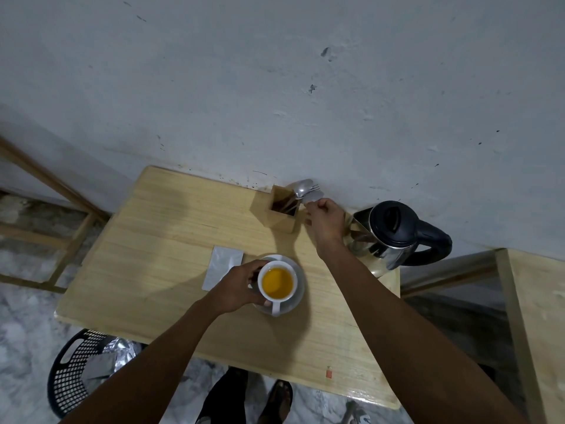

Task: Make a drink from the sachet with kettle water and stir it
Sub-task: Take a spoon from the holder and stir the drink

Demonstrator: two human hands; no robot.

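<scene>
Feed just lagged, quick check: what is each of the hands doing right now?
Left hand: grips the white cup of orange drink on its saucer.
Right hand: pinches a spoon at the wooden cutlery holder.

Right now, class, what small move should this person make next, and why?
Probably lift the spoon out of the holder and bring it to the cup. The right hand pinches it, the left hand grips the cup, and the orange drink holds no spoon yet.
</scene>
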